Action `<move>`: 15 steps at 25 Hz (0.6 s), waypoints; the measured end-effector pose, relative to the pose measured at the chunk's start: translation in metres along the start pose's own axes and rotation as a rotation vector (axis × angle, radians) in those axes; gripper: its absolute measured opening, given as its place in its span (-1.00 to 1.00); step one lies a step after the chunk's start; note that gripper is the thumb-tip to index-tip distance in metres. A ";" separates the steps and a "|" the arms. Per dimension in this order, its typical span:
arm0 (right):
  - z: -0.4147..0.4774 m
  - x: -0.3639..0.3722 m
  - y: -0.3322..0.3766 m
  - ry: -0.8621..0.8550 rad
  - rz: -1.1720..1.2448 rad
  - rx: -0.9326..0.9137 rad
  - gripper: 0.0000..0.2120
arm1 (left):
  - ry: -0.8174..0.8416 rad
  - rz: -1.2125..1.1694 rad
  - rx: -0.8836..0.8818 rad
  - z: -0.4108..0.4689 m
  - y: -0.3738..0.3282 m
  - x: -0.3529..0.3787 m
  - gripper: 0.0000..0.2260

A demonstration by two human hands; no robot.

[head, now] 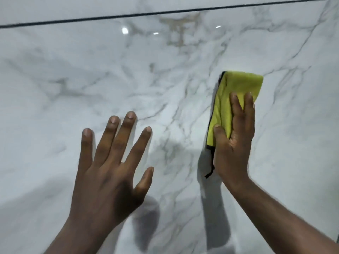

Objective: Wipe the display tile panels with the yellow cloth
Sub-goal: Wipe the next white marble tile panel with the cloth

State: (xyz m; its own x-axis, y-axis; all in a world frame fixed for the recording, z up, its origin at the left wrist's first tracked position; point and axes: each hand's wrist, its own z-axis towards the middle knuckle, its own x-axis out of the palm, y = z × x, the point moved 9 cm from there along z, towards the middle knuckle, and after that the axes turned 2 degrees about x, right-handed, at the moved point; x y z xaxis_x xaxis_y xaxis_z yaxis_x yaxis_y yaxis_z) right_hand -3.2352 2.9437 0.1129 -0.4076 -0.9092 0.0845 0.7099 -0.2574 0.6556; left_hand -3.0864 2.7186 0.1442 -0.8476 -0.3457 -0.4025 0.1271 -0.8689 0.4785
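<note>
This looks like a tile shop or showroom. One large, glossy tile panel (91, 79) with grey and tan marble veining fills nearly the whole frame, and a thin dark joint (165, 12) across the top of the frame parts it from a second panel (73, 6) of the same pattern. Small bright lamp reflections (125, 30) in the upper middle show a lit indoor space, but no more of the room can be seen.

Three light glints (125, 30) (reflections) below a dark seam (165, 12).
</note>
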 end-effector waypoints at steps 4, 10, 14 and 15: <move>-0.094 0.060 0.065 0.341 -0.184 -0.397 -0.31 | 0.020 -0.038 -0.011 -0.026 0.044 -0.014 -0.26; -0.094 0.081 0.108 0.048 -0.065 -0.071 -0.38 | 0.067 -0.072 -0.023 -0.090 0.126 -0.034 -0.22; -0.159 0.141 0.182 0.303 -0.188 -0.486 -0.37 | 0.053 -0.041 -0.001 -0.125 0.164 -0.042 -0.22; -0.144 0.139 0.196 0.292 -0.178 -0.528 -0.38 | 0.047 -0.047 0.011 -0.129 0.168 -0.042 -0.23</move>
State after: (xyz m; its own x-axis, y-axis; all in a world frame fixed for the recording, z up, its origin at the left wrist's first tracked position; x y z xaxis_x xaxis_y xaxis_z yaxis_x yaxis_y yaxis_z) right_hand -3.0705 2.7200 0.1450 -0.4252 -0.8701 -0.2495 0.8639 -0.4723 0.1749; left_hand -2.9626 2.5412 0.1408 -0.8274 -0.3210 -0.4609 0.0819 -0.8808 0.4664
